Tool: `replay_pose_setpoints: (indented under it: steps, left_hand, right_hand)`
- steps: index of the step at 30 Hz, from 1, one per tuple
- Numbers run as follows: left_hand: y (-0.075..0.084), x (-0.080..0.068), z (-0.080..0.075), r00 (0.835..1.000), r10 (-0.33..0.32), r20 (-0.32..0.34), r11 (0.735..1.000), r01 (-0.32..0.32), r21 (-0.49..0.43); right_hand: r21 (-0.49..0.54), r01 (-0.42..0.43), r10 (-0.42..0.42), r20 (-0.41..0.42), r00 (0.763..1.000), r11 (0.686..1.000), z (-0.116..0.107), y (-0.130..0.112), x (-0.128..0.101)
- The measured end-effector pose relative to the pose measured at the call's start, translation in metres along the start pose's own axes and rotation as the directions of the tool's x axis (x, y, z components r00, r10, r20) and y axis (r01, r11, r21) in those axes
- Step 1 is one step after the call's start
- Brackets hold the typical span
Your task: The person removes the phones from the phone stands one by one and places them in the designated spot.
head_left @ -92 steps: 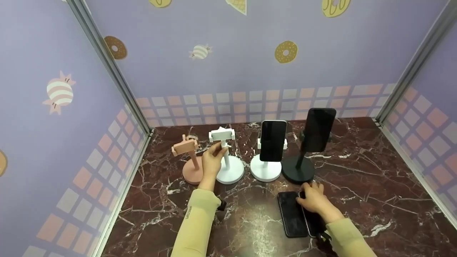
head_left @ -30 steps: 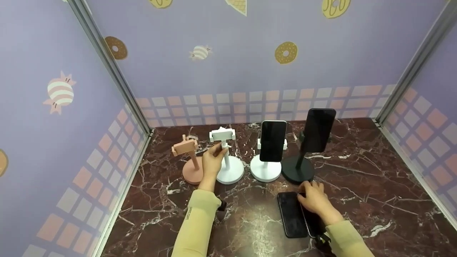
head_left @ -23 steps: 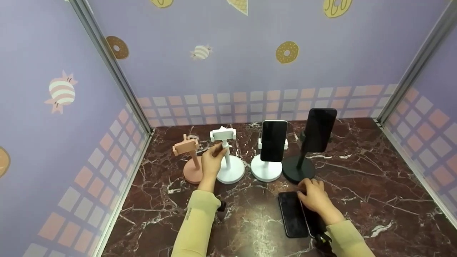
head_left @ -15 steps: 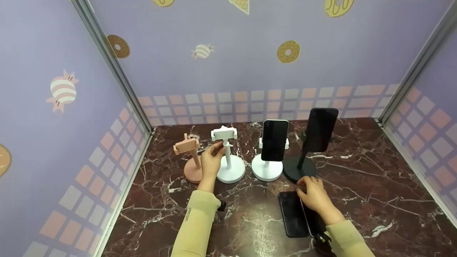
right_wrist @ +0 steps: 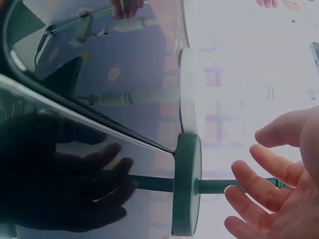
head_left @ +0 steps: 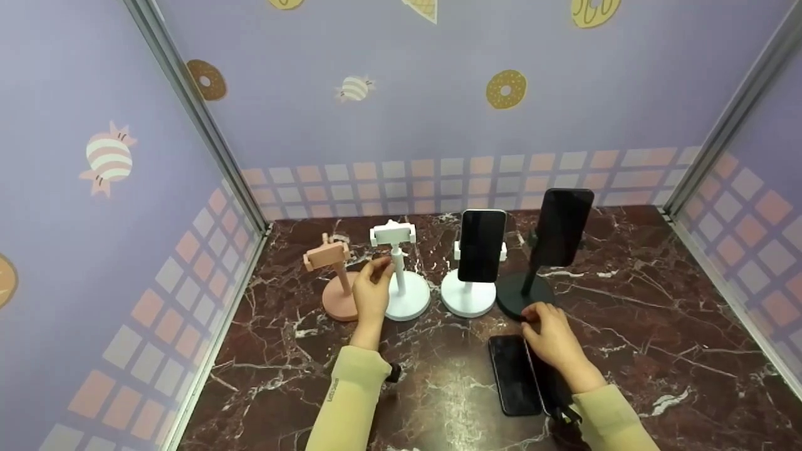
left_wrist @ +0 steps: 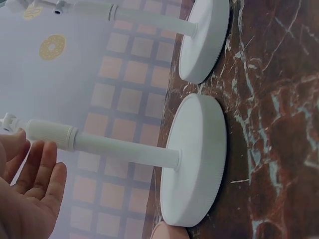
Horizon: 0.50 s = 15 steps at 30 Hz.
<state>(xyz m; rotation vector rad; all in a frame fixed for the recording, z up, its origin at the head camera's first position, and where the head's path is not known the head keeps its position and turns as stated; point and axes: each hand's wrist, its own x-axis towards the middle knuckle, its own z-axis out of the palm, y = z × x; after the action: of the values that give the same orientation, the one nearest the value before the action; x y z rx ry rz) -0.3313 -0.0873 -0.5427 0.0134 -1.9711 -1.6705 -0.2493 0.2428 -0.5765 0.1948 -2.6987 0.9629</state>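
My left hand (head_left: 376,275) hovers by the pole of the empty white stand (head_left: 406,299), fingers relaxed and holding nothing. The left wrist view shows my left hand (left_wrist: 35,174) spread just below the ribbed pole of that white stand (left_wrist: 194,159). My right hand (head_left: 548,332) lies over the right one of two dark phones flat on the table, and hides most of it. The left phone (head_left: 514,374) lies bare beside it. In the right wrist view my right hand (right_wrist: 279,194) has its fingers loosely spread over the glossy phone (right_wrist: 60,164), which mirrors them.
A pink empty stand (head_left: 337,294) is at the left. A white stand holding a phone (head_left: 481,245) and a black stand holding a phone (head_left: 561,227) are to the right. Booth walls close the marble table (head_left: 658,313) on three sides.
My left hand has eased back from the white stand's pole and let it go. My right hand has stayed over the flat phone, shifting only slightly.
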Motion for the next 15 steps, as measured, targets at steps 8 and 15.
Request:
replay_pose_setpoints:
  steps: [8,15]
  left_hand:
    - [0.003,-0.011,0.013,0.998,0.024,0.05,0.997,-0.02,-0.076]
    - [0.03,-0.018,0.02,0.993,0.024,0.116,0.992,-0.009,-0.125]
  right_hand:
    - [0.051,-0.045,0.045,-0.013,0.999,0.998,-0.007,-0.008,0.007]
    - [0.122,-0.032,0.044,-0.097,0.994,0.992,-0.011,-0.019,0.014]
